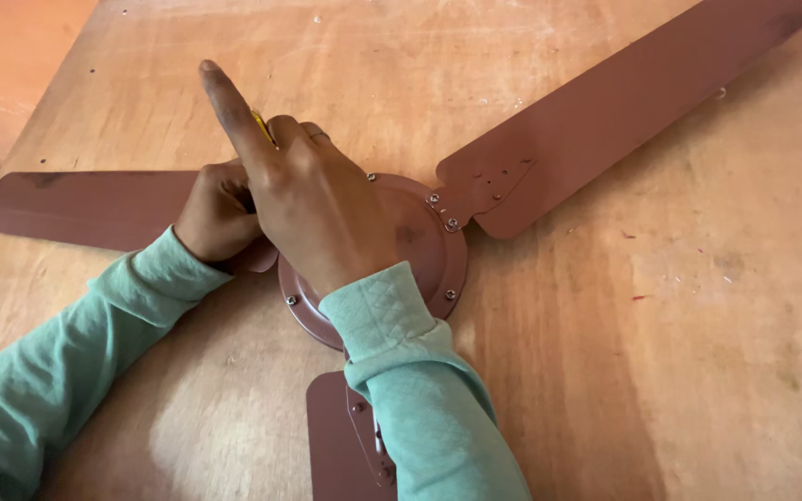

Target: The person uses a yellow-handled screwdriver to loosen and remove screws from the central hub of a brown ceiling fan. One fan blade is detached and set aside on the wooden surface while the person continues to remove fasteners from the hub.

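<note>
my right hand (313, 209) closes on a yellow-handled tool (263, 125), forefinger extended — steadying it over the brown fan hub (420, 243). just left, my left hand (217, 211) is curled on the blade (85, 209), pinning its root; contents unseen.

We look down on a broad wooden board (679, 306) of warm orange-brown, its grain running in long streaks. Small dark holes dot its surface near the upper left, and tiny red and pale flecks lie scattered toward the right. Soft, even light falls across it, leaving a paler sheen near the lower left. Beyond the board's slanted left edge we see an orange-red floor (2, 56), smooth and slightly blurred.
</note>
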